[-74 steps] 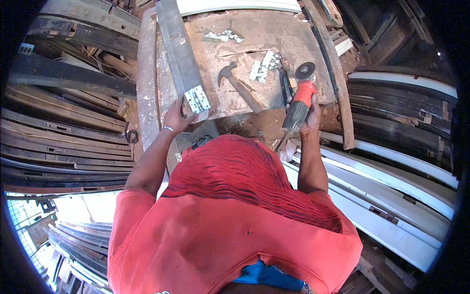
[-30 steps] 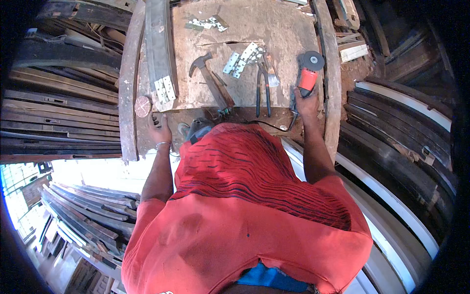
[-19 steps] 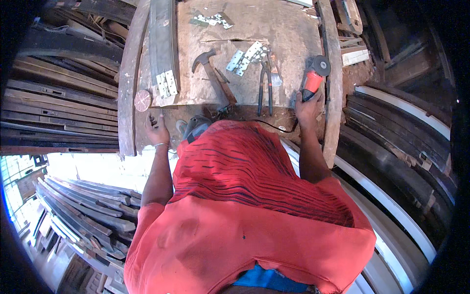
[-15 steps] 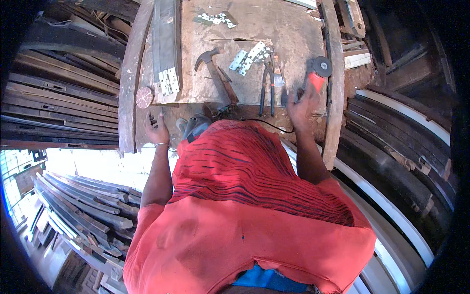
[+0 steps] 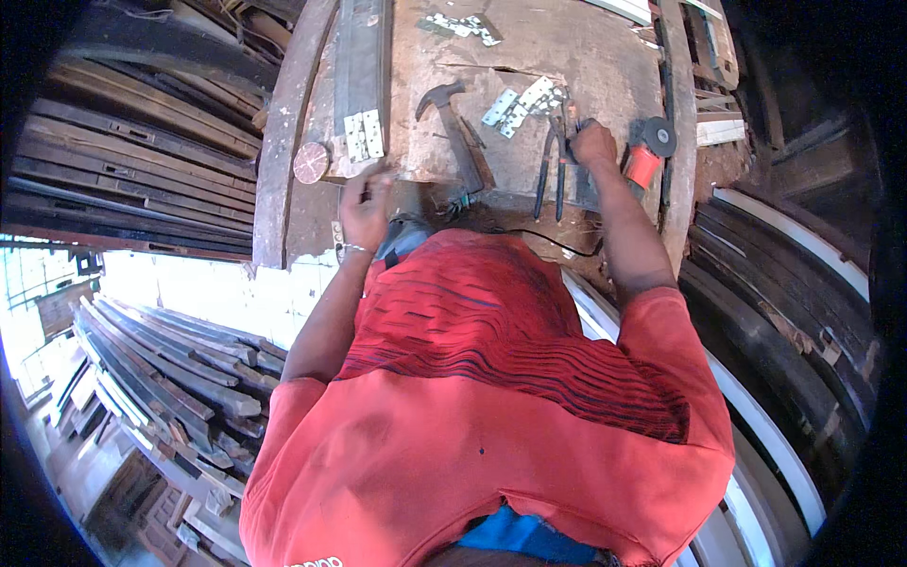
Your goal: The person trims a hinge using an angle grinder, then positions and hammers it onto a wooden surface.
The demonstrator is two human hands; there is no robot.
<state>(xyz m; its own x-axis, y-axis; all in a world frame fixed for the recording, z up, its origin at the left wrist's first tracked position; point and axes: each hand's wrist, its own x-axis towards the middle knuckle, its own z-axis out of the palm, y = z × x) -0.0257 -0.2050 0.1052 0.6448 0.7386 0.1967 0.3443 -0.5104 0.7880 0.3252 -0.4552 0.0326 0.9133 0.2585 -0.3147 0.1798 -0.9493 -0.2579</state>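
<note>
My right hand is closed over the right side of the workbench, beside pincers with dark handles. A slim tool with a wood-coloured part shows at its fingers; whether they grip it is hidden. To its right lies a red angle grinder with a dark disc. My left hand hangs at the bench's near edge, its fingers blurred, just below white hinges on a grey wooden bar. A claw hammer rests in the middle, with more hinges beyond the pincers.
A round reddish disc sits at the bench's left edge. Another group of metal hinges lies farther back. A dark cable runs along the near side. Stacked timber stands at left, with more boards at right.
My right hand has moved from beside the grinder, forward and left, to the pincers, and its fingers have closed. My left hand has come up and inward toward the hinges. The view has shifted slightly.
</note>
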